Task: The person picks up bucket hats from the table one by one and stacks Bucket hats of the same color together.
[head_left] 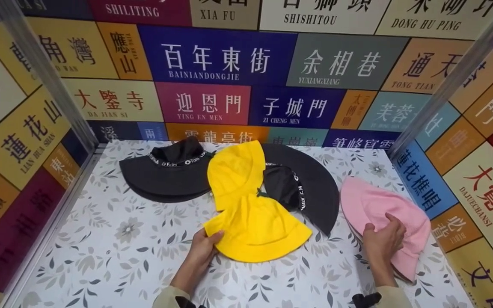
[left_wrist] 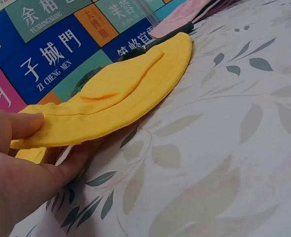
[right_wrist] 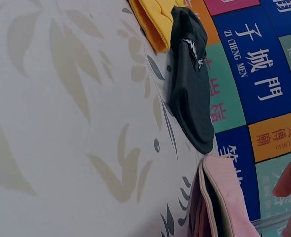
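My left hand (head_left: 198,253) pinches the left end of the brim of a yellow bucket hat (head_left: 265,229), thumb above and fingers beneath in the left wrist view. This hat (left_wrist: 130,106) lies flattened, and its top meets a second yellow bucket hat (head_left: 233,171) behind it. At the right, my right hand (head_left: 382,241) is over a folded pink bucket hat (head_left: 364,199), fingers loosely bent. In the right wrist view its fingertips (right_wrist: 286,183) appear apart from the pink hat (right_wrist: 229,192); whether any part touches the hat cannot be told.
Two black wide-brimmed hats with white lettering lie at the back: one at the left (head_left: 165,184), one (head_left: 321,184) partly under the yellow hats. The table (head_left: 114,256) has a leaf-patterned cover. Sign-covered panels (head_left: 212,55) enclose its back and sides, with clear corner posts.
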A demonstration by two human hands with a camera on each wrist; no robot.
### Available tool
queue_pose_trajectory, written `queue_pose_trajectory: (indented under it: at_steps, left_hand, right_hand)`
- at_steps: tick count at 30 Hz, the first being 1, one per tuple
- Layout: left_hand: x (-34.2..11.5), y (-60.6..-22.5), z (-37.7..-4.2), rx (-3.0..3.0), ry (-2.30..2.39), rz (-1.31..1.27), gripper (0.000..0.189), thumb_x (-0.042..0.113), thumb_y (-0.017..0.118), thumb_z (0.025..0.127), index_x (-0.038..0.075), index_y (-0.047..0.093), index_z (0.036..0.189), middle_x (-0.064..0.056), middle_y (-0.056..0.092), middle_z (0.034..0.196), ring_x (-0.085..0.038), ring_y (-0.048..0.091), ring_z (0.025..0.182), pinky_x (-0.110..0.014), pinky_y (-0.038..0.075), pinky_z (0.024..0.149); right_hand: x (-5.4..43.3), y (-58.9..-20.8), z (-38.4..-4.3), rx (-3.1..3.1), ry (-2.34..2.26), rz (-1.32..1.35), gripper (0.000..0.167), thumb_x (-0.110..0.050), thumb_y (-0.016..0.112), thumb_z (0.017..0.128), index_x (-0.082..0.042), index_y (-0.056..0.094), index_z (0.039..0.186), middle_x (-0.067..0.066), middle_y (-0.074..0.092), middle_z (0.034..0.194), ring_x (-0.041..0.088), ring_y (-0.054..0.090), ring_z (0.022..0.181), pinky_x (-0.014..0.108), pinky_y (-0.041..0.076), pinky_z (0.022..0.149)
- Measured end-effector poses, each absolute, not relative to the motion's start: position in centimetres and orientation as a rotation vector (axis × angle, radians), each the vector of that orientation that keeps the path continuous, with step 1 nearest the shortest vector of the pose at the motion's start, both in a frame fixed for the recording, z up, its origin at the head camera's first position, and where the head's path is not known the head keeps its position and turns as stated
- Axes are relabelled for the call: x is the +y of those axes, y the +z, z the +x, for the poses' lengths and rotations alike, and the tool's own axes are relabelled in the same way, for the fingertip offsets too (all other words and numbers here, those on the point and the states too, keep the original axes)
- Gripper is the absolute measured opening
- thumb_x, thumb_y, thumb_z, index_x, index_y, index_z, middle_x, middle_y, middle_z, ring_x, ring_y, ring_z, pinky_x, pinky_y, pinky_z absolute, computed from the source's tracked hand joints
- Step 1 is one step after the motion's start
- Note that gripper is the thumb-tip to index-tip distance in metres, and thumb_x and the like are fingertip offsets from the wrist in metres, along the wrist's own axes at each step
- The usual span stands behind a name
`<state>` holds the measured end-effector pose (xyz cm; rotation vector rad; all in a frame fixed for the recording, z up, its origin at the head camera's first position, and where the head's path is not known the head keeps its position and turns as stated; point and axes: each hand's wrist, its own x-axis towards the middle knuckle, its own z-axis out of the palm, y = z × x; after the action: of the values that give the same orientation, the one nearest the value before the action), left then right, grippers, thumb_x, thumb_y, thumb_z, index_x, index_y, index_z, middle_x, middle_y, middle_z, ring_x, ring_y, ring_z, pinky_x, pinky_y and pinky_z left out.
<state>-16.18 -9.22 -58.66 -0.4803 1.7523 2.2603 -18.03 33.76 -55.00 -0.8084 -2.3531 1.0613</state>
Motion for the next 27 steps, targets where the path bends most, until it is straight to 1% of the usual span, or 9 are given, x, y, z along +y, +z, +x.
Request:
queue_pose_trajectory:
  at_steps: [3, 6, 9, 11, 13, 15, 18, 21, 27]
  left_hand:
    - [-9.2, -58.6, -16.0, 1.765, 2.243, -0.458, 0.043, 0.011, 0.053, 0.103, -0.004, 0.046, 0.143, -0.016, 0.063, 0.126, -0.015, 0.061, 0.098, -0.025, 0.055, 0.085]
    - [-9.3, -58.8, -15.9, 1.765, 2.255, -0.429, 0.041, 0.010, 0.051, 0.104, -0.006, 0.046, 0.141, -0.012, 0.066, 0.110, -0.014, 0.062, 0.085, -0.021, 0.054, 0.068]
    - [-9.3, -59.0, -15.8, 1.756, 2.268, -0.432, 0.040, 0.010, 0.052, 0.104, -0.008, 0.047, 0.139, -0.007, 0.064, 0.096, -0.012, 0.060, 0.074, -0.020, 0.051, 0.058]
    - [-9.3, -59.1, -15.7, 1.752, 2.276, -0.435, 0.040, 0.010, 0.052, 0.103, -0.010, 0.047, 0.138, -0.005, 0.062, 0.092, -0.011, 0.059, 0.072, -0.020, 0.050, 0.057]
    - [-9.3, -59.2, -15.7, 1.744, 2.285, -0.441, 0.041, 0.009, 0.053, 0.103, -0.010, 0.046, 0.138, -0.005, 0.061, 0.091, -0.011, 0.058, 0.071, -0.021, 0.050, 0.057]
    - [-9.2, -59.3, -15.7, 1.725, 2.300, -0.445, 0.041, 0.009, 0.053, 0.103, -0.010, 0.046, 0.139, -0.005, 0.061, 0.092, -0.011, 0.057, 0.071, -0.021, 0.049, 0.058]
    - [-9.1, -59.2, -15.8, 1.675, 2.330, -0.447, 0.043, 0.008, 0.053, 0.103, -0.010, 0.043, 0.140, -0.005, 0.060, 0.094, -0.011, 0.054, 0.071, -0.021, 0.048, 0.058]
    - [-9.1, -59.1, -16.0, 1.606, 2.364, -0.444, 0.044, 0.006, 0.051, 0.103, -0.009, 0.040, 0.142, -0.005, 0.058, 0.097, -0.010, 0.051, 0.070, -0.020, 0.045, 0.056]
    - [-8.9, -58.6, -15.9, 1.538, 2.379, -0.451, 0.043, 0.005, 0.052, 0.102, -0.007, 0.040, 0.142, -0.007, 0.058, 0.099, -0.007, 0.039, 0.056, -0.018, 0.040, 0.050]
  right_hand:
    - [32.7, -55.2, -18.0, -2.363, 1.106, -0.737, 0.051, -0.004, 0.055, 0.090, 0.004, 0.043, 0.138, 0.034, 0.037, 0.142, 0.053, 0.033, 0.134, 0.063, 0.020, 0.112]
    - [31.6, -55.5, -17.9, -2.346, 1.176, -0.640, 0.045, -0.001, 0.053, 0.090, 0.005, 0.047, 0.135, 0.032, 0.041, 0.137, 0.050, 0.038, 0.131, 0.058, 0.027, 0.111]
    - [30.4, -55.8, -17.8, -2.297, 1.246, -0.520, 0.039, 0.003, 0.052, 0.089, 0.005, 0.054, 0.128, 0.027, 0.051, 0.130, 0.042, 0.051, 0.124, 0.037, 0.042, 0.105]
    - [29.7, -56.0, -17.8, -2.276, 1.282, -0.452, 0.036, 0.005, 0.051, 0.089, 0.004, 0.059, 0.124, 0.023, 0.059, 0.125, 0.032, 0.060, 0.116, 0.018, 0.045, 0.096]
    - [29.0, -56.0, -17.8, -2.281, 1.320, -0.408, 0.035, 0.005, 0.051, 0.089, 0.002, 0.062, 0.121, 0.019, 0.065, 0.121, 0.018, 0.065, 0.108, 0.005, 0.043, 0.086]
    - [28.5, -56.1, -17.7, -2.304, 1.373, -0.367, 0.034, 0.006, 0.051, 0.090, 0.001, 0.064, 0.121, 0.018, 0.067, 0.120, 0.005, 0.065, 0.100, 0.000, 0.043, 0.083]
    - [27.8, -56.1, -17.6, -2.373, 1.483, -0.288, 0.035, 0.006, 0.050, 0.093, 0.000, 0.063, 0.125, 0.019, 0.066, 0.124, -0.007, 0.062, 0.096, 0.002, 0.045, 0.083]
    - [27.2, -56.2, -17.4, -2.469, 1.589, -0.191, 0.036, 0.003, 0.052, 0.097, -0.002, 0.059, 0.132, 0.018, 0.064, 0.130, -0.003, 0.064, 0.101, 0.005, 0.048, 0.087]
    - [25.7, -56.8, -17.2, -2.662, 1.660, -0.021, 0.043, -0.018, 0.056, 0.103, -0.004, 0.052, 0.143, 0.015, 0.060, 0.139, 0.026, 0.060, 0.125, 0.017, 0.046, 0.100]
